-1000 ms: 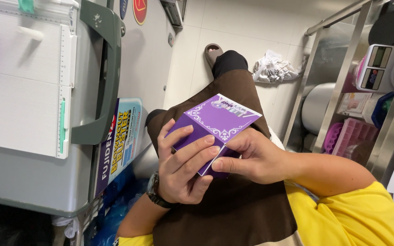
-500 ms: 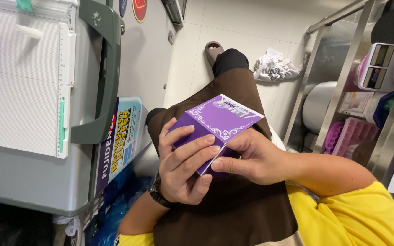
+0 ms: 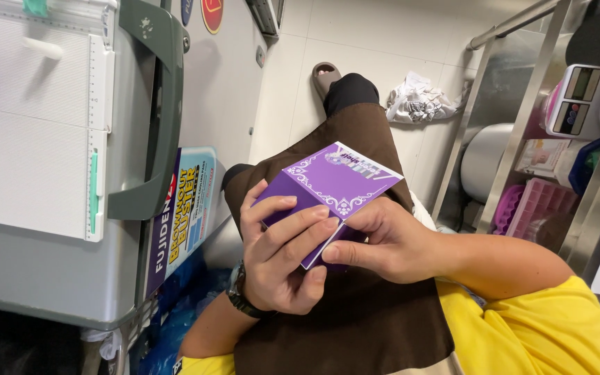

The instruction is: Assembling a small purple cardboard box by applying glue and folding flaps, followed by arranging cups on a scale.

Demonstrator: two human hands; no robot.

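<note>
A purple cardboard box (image 3: 338, 179) with white ornament and a pale printed panel is held over my lap in the head view. My left hand (image 3: 279, 253) wraps its lower left side, fingers spread across the dark purple face; a dark watch sits on that wrist. My right hand (image 3: 383, 239) pinches the box's lower right edge between thumb and fingers. Beneath both hands lies a brown apron (image 3: 355, 319) over my legs.
A grey paper trimmer (image 3: 57, 173) with a green handle fills the left. A blue printed pack (image 3: 189, 208) stands beside it. A steel rack (image 3: 522, 139) on the right holds a scale, a pot and pink trays. Crumpled cloth (image 3: 418, 101) lies on the tiled floor.
The box has tilted very slightly between my hands; both hands keep the same grip and place.
</note>
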